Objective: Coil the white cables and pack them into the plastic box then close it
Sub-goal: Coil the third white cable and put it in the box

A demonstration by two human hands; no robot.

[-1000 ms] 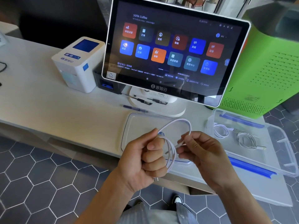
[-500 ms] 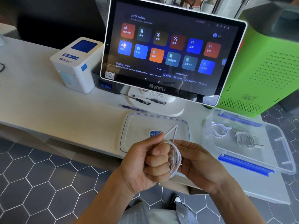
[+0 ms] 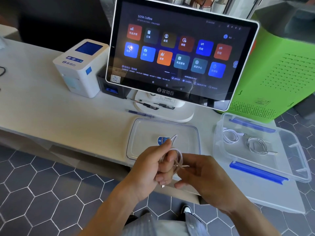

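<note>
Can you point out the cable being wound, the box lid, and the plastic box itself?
white cable [image 3: 179, 156], head view, on the loop around the left hand's fingers.
box lid [image 3: 146, 133], head view, on bare clear plastic.
plastic box [image 3: 289, 145], head view, on its bare floor.

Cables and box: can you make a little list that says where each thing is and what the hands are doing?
left hand: closed around a coiled white cable
right hand: touching the same cable from the right
cable plug: one end sticks out below the left hand
box: open, on the counter, right of the hands
in the box: two coiled cables
lid: flat on the counter, behind the hands
screen: on, behind the lid
</note>
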